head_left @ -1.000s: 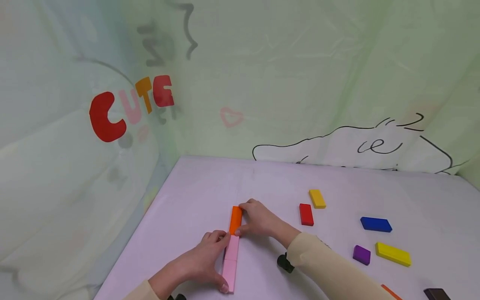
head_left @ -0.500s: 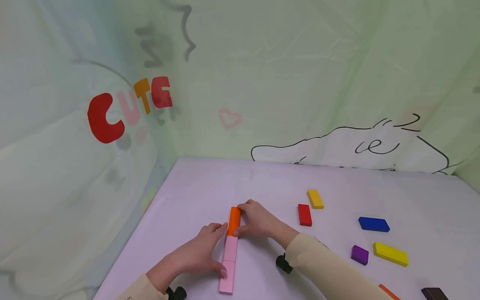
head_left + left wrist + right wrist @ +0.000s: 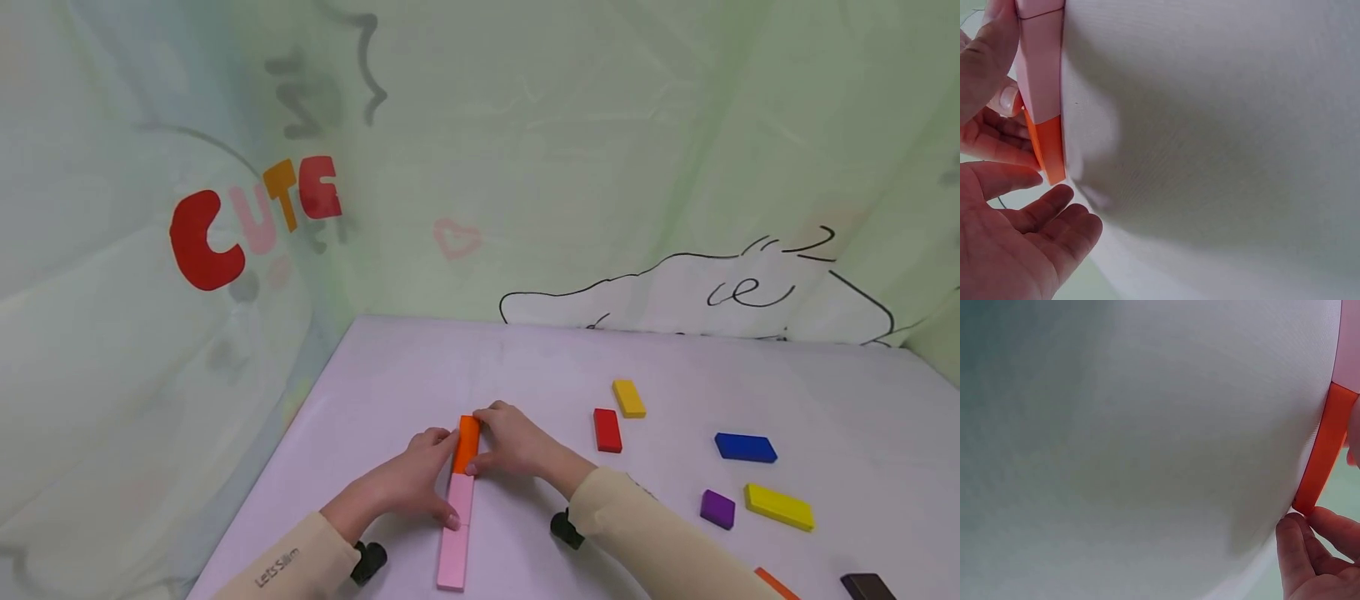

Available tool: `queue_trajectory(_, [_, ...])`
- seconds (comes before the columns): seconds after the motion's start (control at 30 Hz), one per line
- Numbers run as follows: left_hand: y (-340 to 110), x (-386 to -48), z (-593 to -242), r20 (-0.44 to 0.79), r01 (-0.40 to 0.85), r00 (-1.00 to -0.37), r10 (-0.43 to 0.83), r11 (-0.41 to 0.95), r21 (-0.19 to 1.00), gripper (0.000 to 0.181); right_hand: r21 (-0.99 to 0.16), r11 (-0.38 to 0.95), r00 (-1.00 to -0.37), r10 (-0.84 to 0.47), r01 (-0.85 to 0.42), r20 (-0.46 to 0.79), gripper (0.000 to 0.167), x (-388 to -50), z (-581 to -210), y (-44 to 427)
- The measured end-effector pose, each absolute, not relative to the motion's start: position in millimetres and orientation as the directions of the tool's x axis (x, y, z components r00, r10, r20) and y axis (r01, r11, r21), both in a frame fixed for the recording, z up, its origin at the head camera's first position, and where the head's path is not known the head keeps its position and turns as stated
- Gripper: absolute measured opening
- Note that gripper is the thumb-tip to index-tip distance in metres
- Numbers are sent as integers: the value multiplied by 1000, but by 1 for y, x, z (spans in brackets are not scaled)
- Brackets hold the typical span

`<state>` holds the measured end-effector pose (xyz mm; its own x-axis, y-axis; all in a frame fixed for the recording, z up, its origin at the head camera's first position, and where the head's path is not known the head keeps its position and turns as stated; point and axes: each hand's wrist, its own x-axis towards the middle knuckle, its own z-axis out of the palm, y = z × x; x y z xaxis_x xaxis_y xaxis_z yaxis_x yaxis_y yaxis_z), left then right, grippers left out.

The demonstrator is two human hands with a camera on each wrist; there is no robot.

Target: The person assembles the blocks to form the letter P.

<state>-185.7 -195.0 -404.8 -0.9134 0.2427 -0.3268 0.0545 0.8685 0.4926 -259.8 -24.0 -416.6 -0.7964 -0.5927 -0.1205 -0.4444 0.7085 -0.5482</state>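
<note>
Two pink blocks (image 3: 453, 557) and an orange block (image 3: 466, 444) lie end to end in a straight row on the table. My right hand (image 3: 513, 442) holds the orange block from the right, thumb near its joint with the pink and index finger at its far corner. On the other side, my left hand (image 3: 416, 479) has its fingers extended beside the orange block, its thumb by the seam between the pink blocks. In the left wrist view, the left fingers (image 3: 1054, 228) are spread loosely near the orange block's far end. The right wrist view shows right fingertips (image 3: 1294, 534) there too.
To the right lie a red block (image 3: 607, 430), an amber block (image 3: 628, 399), a blue block (image 3: 746, 447), a purple block (image 3: 717, 509), a yellow block (image 3: 778, 507) and a dark block (image 3: 867, 586). A decorated curtain (image 3: 570, 150) encloses the table's (image 3: 397, 375) far and left sides.
My left hand has slid forward along the row, its thumb going from the near pink block's near end to the pink seam. My right hand stays at the orange block.
</note>
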Motion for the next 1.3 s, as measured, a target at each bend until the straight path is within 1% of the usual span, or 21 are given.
queue_trajectory(0.13, [-194,-188,-405,-329,46,-916,232,872,488,112,-550,708,-798,-591,-443,-117,76,-260,-414,-23])
queue_trajectory(0.33, [-193,-194,-403,-355,35,-909,217,891,453,121,-552,708,-799,-589,-439,-120,77,-260,-413,-22])
queue_trajectory(0.57, [-194,-203,-403,-387,63,-891,236,910,410,127,-561,700,-798,-593,-443,-110,74,-259,-415,-22])
queue_trajectory(0.87, [-196,-208,-407,-416,96,-873,253,927,363,127,-573,683,-786,-609,-454,-103,74,-255,-418,-22])
queue_trajectory(1.13, [-198,-209,-406,-413,91,-873,260,918,386,126,-554,678,-775,-626,-483,-90,76,-255,-416,-20])
queue_trajectory(1.3, [-196,-210,-404,-419,88,-870,259,919,384,126,-563,685,-778,-618,-463,-112,74,-258,-411,-13])
